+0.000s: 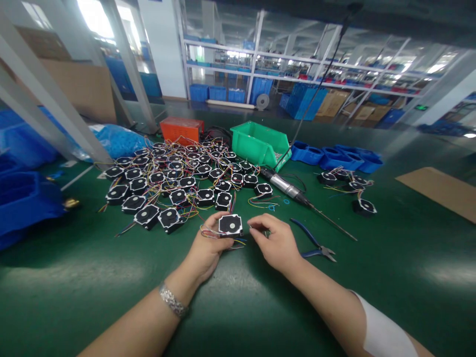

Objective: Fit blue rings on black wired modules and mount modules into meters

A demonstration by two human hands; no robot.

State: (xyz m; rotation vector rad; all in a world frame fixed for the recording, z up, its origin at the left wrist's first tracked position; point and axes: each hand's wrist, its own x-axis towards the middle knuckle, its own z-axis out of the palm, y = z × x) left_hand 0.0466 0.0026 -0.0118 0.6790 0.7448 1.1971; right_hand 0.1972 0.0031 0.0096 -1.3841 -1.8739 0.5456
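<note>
Near the middle of the green table, my left hand (208,245) grips a small black motor (229,225) with white corners. Coloured wires trail from the motor over my fingers and out below it. Just to its right, my right hand (274,238) is closed in a pinch, with something tiny and thin at the fingertips that is too small to name. A narrow gap separates those fingertips from the motor. Blue-handled cutting pliers (314,243) lie opened on the table, right of my right hand.
Many similar wired motors (178,171) crowd the left and centre. An electric screwdriver (286,186) with a long bit hangs from a cord, near a green bin (260,141). Further items: an orange box (181,130), blue plastic parts (338,157), several motors (363,207), and cardboard (442,191).
</note>
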